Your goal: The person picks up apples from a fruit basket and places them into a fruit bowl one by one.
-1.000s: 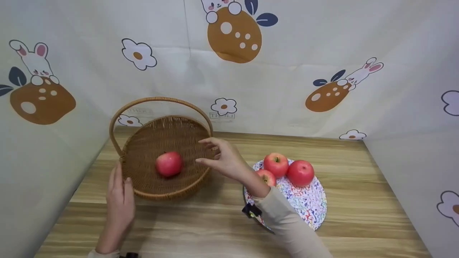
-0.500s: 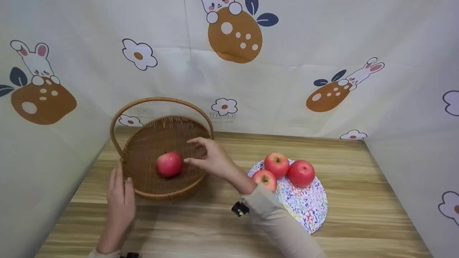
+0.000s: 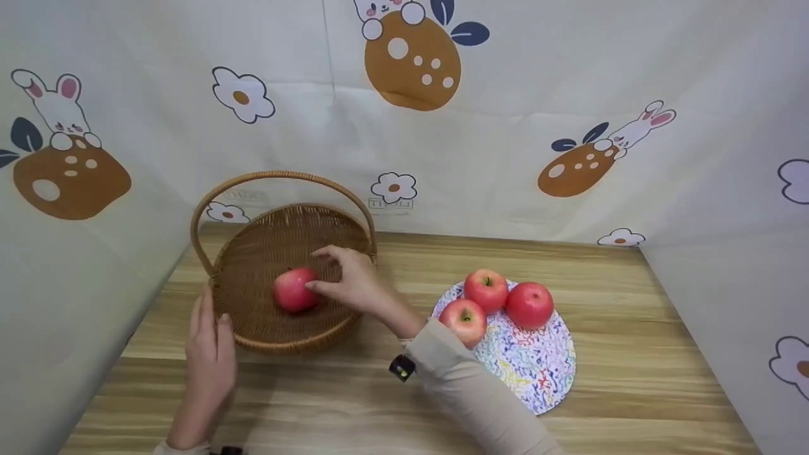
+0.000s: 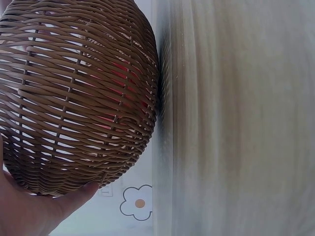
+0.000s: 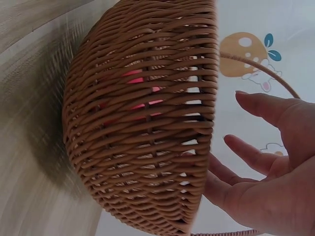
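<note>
A red apple (image 3: 292,291) lies inside a round wicker basket (image 3: 253,243) with a tall arched handle. My left hand (image 3: 212,351) rests along the basket's left front side, its fingers straight. In the left wrist view the thumb of the left hand (image 4: 34,209) touches the weave. My right hand (image 3: 354,281) reaches over the right rim, thumb and fingers spread apart beside the apple. In the right wrist view nothing shows between the fingers of the right hand (image 5: 275,167). Red patches of the apple glint through the basket wall (image 5: 138,177).
To the right, a round plate with a colourful squiggle pattern (image 3: 537,373) bears several things: a front apple (image 3: 463,322), a back apple (image 3: 486,291) and a right apple (image 3: 530,306). A printed cloth (image 3: 303,133) hangs around the wooden table (image 3: 638,354).
My right hand has moved left over the basket, from its right rim to close beside the apple. The left hand and the basket have stayed in place.
</note>
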The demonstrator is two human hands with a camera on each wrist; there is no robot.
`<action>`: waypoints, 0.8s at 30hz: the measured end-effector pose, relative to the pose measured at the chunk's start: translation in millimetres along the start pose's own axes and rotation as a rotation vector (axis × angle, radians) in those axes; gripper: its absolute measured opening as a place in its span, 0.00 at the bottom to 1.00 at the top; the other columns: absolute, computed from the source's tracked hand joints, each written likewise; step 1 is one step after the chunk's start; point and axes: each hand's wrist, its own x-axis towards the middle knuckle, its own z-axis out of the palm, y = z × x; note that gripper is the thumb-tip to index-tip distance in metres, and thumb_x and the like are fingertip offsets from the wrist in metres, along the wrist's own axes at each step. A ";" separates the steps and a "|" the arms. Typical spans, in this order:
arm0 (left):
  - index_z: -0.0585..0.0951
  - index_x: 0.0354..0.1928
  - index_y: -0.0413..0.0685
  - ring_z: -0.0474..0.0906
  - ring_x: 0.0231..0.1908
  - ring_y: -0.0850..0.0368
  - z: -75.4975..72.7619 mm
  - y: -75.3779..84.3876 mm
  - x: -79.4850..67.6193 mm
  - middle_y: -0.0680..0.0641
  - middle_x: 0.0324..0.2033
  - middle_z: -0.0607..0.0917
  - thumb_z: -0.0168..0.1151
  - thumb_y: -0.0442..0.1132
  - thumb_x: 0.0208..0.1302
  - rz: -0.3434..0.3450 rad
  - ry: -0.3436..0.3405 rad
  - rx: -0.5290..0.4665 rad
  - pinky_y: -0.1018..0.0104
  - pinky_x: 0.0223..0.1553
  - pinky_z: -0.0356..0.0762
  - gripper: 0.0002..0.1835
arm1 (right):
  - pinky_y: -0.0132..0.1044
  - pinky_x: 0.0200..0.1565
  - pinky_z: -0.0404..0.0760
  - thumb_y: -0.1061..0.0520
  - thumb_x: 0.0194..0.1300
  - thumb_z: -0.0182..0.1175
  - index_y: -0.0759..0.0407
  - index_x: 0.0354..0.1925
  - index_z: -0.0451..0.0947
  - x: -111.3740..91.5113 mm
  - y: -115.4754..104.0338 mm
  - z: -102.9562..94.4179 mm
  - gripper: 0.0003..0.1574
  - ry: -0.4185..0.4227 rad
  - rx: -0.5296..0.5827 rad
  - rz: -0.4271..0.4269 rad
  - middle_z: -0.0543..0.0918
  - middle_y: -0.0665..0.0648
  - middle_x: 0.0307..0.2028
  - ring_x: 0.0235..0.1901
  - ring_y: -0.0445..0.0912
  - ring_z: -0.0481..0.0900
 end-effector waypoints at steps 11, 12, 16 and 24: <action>0.54 0.81 0.29 0.51 0.78 0.28 1.4 -3.2 -0.4 0.25 0.78 0.56 0.43 0.32 0.81 0.055 0.033 -0.011 0.38 0.80 0.46 0.31 | 0.41 0.63 0.78 0.57 0.67 0.73 0.60 0.64 0.81 12.7 5.8 14.5 0.29 0.000 -0.024 0.007 0.85 0.60 0.58 0.61 0.53 0.80; 0.55 0.81 0.28 0.51 0.78 0.27 1.5 -3.3 -0.4 0.25 0.78 0.56 0.43 0.31 0.81 0.058 0.035 -0.010 0.38 0.80 0.46 0.31 | 0.40 0.64 0.78 0.57 0.67 0.73 0.60 0.64 0.81 14.0 6.3 15.4 0.29 -0.004 -0.026 0.010 0.85 0.60 0.58 0.61 0.53 0.80; 0.54 0.81 0.28 0.50 0.78 0.27 1.5 -3.7 -0.1 0.25 0.79 0.55 0.43 0.31 0.81 0.061 0.036 -0.003 0.37 0.79 0.46 0.31 | 0.40 0.64 0.77 0.57 0.67 0.73 0.61 0.64 0.80 19.1 8.1 18.2 0.29 -0.022 -0.025 0.019 0.85 0.61 0.59 0.62 0.53 0.80; 0.55 0.80 0.28 0.50 0.78 0.25 1.1 -4.0 0.5 0.25 0.79 0.55 0.43 0.31 0.81 0.064 0.036 0.006 0.34 0.79 0.46 0.31 | 0.40 0.64 0.78 0.57 0.69 0.71 0.62 0.63 0.80 27.6 9.9 21.8 0.27 -0.039 -0.025 0.025 0.85 0.62 0.61 0.63 0.55 0.81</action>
